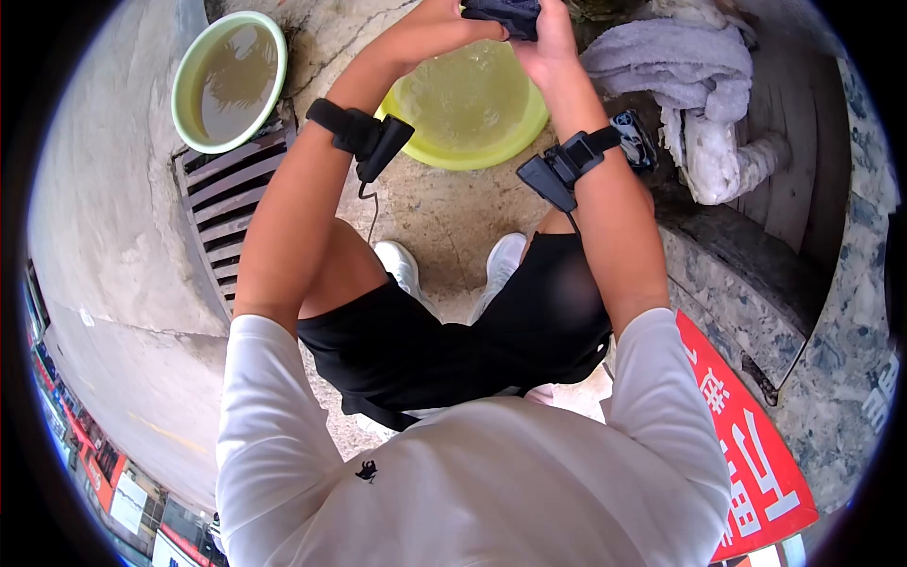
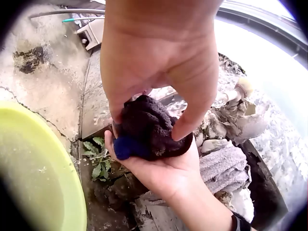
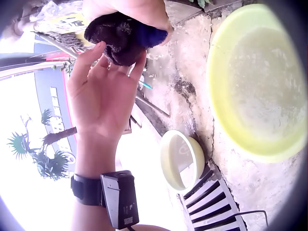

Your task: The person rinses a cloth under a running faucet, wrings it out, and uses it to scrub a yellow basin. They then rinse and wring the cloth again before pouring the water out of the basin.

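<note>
A bunched dark cloth [image 1: 515, 15] with a blue part is between the two hands at the top edge of the head view, above a yellow-green basin [image 1: 463, 159]. In the left wrist view, the left hand [image 2: 159, 67] grips the cloth [image 2: 154, 126] from above with thumb and fingers. Beneath it the right hand [image 2: 166, 175] cradles the bundle, thumb side partly hidden. In the right wrist view, the left hand's fingertips press the cloth [image 3: 115, 38], and the right hand [image 3: 132, 10] wraps over its other side.
A pale green basin [image 1: 180, 85] of murky water stands left beside a drain grate [image 1: 227, 213]. Grey towels [image 1: 675, 61] and a white cloth [image 1: 713, 170] lie on the right. Below them is a red sign [image 1: 756, 454]. White shoes stand on the concrete.
</note>
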`<state>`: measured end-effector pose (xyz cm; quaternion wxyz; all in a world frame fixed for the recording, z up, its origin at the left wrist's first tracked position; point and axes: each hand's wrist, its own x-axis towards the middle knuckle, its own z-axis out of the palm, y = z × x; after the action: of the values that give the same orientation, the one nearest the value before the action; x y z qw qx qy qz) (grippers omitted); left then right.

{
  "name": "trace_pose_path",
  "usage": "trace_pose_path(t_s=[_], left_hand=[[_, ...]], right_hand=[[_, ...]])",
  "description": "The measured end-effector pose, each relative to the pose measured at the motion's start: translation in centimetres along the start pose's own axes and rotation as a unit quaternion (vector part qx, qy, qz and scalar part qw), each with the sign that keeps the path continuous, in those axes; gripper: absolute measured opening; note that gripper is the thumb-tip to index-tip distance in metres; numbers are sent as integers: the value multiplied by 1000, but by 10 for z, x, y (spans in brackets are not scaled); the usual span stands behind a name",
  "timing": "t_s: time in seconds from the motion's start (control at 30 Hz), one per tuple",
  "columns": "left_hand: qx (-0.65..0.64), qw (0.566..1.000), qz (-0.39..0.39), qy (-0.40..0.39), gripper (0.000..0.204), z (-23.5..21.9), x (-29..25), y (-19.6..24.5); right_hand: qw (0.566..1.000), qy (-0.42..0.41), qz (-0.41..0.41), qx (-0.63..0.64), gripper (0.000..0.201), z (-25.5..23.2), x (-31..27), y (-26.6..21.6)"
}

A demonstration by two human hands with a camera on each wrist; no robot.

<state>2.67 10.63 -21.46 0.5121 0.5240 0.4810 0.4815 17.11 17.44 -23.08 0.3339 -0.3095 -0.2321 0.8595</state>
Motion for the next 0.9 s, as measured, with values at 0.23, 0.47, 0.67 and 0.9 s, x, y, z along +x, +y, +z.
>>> trace_pose_path(t_s=[0.23, 0.47, 0.67, 0.9], left_hand=[[13, 1000, 4, -26, 87, -8, 7, -25], [123, 991, 43, 41, 79, -5, -4, -18], [302, 939, 114, 117, 49, 12, -18, 10], [487, 869, 83, 41, 37, -4, -31, 17]], right_hand=[[989, 43, -92, -109, 26, -9, 11, 20], [986, -69, -137, -63, 43, -1, 2, 17], [993, -98, -52, 37, 27, -7, 3, 28], [973, -206, 100, 13, 41, -14, -17, 8]])
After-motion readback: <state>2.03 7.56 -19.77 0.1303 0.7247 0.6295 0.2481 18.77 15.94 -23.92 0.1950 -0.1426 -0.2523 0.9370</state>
